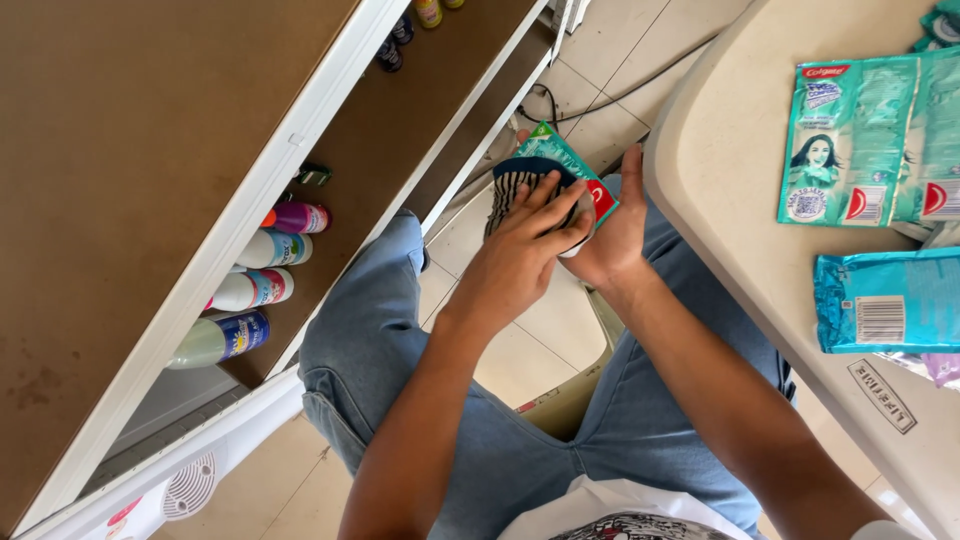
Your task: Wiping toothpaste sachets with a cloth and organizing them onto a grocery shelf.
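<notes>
Both hands [560, 240] clasp a green packet [570, 165] between shelf edge [470, 110] and table edge [690, 210].

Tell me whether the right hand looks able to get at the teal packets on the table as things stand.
Probably yes, but not freely: the right hand holds a green packet that the left hand wipes with a striped cloth. The teal packets lie uncovered on the table just beside it.

Glossy plastic packet [570, 165], striped cloth [522, 185], matt table [730, 190].
</notes>
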